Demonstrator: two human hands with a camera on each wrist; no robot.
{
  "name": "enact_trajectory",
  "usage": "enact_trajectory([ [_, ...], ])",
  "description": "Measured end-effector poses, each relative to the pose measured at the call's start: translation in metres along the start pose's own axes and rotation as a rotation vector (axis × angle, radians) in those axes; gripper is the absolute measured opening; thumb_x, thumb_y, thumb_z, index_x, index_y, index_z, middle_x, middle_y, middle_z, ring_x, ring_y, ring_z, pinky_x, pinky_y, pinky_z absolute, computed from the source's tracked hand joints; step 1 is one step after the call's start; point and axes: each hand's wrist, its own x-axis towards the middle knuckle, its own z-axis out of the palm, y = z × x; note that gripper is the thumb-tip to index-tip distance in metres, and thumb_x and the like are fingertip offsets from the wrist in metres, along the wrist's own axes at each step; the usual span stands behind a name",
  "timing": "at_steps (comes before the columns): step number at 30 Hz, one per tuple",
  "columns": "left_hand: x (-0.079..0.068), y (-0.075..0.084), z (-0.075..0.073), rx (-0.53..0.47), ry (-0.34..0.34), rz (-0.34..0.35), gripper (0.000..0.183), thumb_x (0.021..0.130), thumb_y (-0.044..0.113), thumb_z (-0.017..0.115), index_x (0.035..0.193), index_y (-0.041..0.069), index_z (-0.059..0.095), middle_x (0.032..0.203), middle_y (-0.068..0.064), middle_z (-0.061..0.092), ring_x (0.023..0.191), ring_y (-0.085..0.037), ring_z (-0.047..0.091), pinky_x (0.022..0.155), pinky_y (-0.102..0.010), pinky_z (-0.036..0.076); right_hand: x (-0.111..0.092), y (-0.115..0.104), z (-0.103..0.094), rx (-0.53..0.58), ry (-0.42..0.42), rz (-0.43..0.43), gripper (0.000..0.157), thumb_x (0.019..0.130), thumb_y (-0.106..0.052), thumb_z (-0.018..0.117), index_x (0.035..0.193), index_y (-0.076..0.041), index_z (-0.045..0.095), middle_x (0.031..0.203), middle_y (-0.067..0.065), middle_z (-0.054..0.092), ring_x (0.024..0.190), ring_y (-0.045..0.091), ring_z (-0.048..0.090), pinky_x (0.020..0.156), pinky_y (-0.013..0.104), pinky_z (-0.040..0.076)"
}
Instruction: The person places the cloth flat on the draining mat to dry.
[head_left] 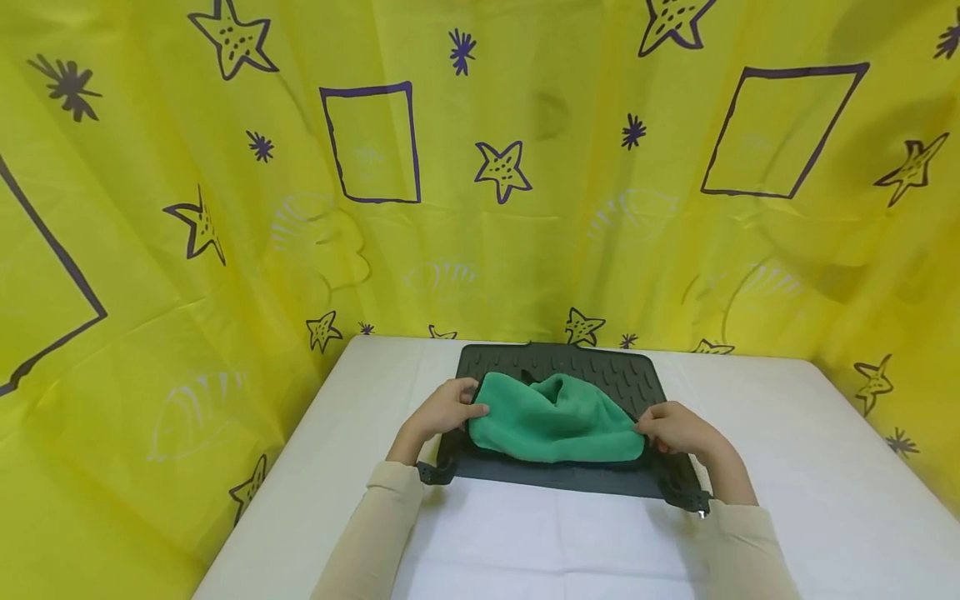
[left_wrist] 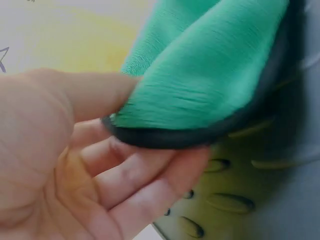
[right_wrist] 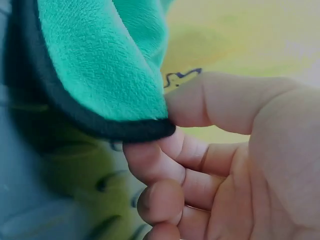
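Note:
A green fleecy cloth (head_left: 555, 421) with a dark edging hangs between both hands over a dark ridged mat (head_left: 615, 371). My left hand (head_left: 442, 408) pinches its left corner between thumb and fingers; in the left wrist view the black-edged corner (left_wrist: 180, 95) lies over the fingers. The cloth's right corner (right_wrist: 105, 75) is pinched by my right hand (head_left: 678, 429), thumb above and fingertips below, as the right wrist view shows. The middle of the cloth sags and folds, and it hides part of the mat.
The mat lies on a white table (head_left: 525, 542) toward its far side. Behind and at both sides hangs a yellow curtain (head_left: 450, 250) with drawn stars and rectangles. Dark straps (head_left: 686, 500) sit at both wrists.

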Motion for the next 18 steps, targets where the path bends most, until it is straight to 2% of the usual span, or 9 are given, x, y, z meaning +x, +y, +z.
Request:
enact_trajectory([
  [3,0.0,0.002,-0.002,-0.061,0.039,-0.01,0.054,0.092,0.021,0.065,0.138,0.001,0.044,0.119,-0.022,0.064,0.083,-0.023,0.068,0.063,-0.034,0.057,-0.003,-0.001,-0.006,-0.006,-0.012,-0.015,0.02,0.091,-0.016,0.055,0.076,-0.003,0.057,0.061,0.0,0.045,0.057,0.016,0.045,0.056,0.029,0.039],
  [6,-0.001,0.004,-0.003,-0.069,0.039,-0.034,0.054,0.091,0.019,0.066,0.137,0.002,0.045,0.112,-0.021,0.065,0.066,-0.02,0.068,0.059,-0.036,0.057,-0.005,-0.001,-0.009,-0.004,-0.026,-0.026,0.02,0.09,-0.016,0.057,0.076,-0.002,0.056,0.061,0.0,0.045,0.056,0.016,0.045,0.055,0.028,0.039],
  [12,-0.005,0.004,-0.002,0.062,-0.026,-0.132,0.068,0.087,0.018,0.071,0.142,-0.004,0.039,0.112,-0.023,0.064,0.047,-0.018,0.063,0.053,-0.034,0.056,-0.007,0.002,-0.005,-0.027,-0.083,-0.016,0.02,0.089,-0.018,0.063,0.076,-0.003,0.061,0.065,0.003,0.053,0.057,0.016,0.047,0.054,0.028,0.039],
  [15,-0.007,0.002,-0.001,0.117,-0.078,-0.156,0.06,0.085,0.017,0.073,0.135,-0.004,0.047,0.092,-0.017,0.068,0.045,-0.015,0.059,0.05,-0.03,0.054,-0.005,0.006,-0.001,-0.044,-0.116,-0.022,0.019,0.088,-0.018,0.066,0.077,-0.003,0.062,0.065,0.003,0.055,0.055,0.015,0.047,0.054,0.027,0.039],
  [18,-0.009,0.001,0.0,0.164,-0.114,-0.153,0.038,0.084,0.017,0.074,0.113,0.0,0.057,0.068,-0.007,0.061,0.046,-0.013,0.053,0.046,-0.025,0.049,-0.003,0.007,0.001,-0.053,-0.131,-0.029,0.018,0.087,-0.016,0.068,0.076,-0.003,0.062,0.064,0.003,0.056,0.054,0.014,0.047,0.052,0.026,0.04],
])
